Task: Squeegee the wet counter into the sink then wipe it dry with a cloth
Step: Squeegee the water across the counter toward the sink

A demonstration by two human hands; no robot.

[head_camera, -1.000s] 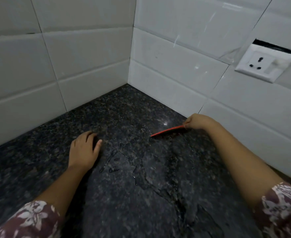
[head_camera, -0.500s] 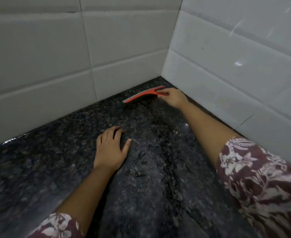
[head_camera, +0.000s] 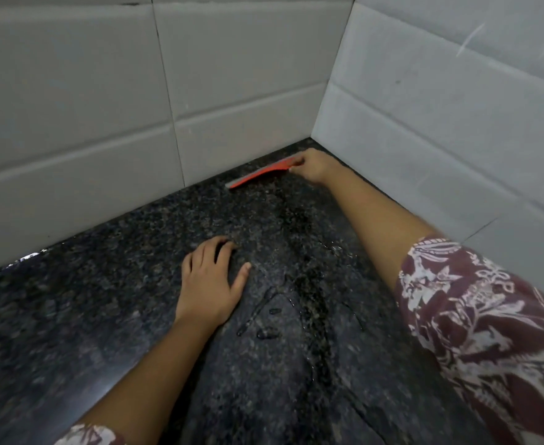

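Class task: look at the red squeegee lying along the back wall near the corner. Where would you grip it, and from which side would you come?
Grip the squeegee at its end by the corner, where the right hand holds it now. Come from the open counter side, since the tiled wall blocks its far edge. The long thin blade lies parallel to the wall, so that end probably leaves it free to pull toward you.

Squeegee [head_camera: 261, 175]: gripped by right hand [head_camera: 315, 167], laid along back wall [head_camera: 103, 91].
Left hand [head_camera: 211, 284]: pressed flat on wet counter [head_camera: 71, 316].
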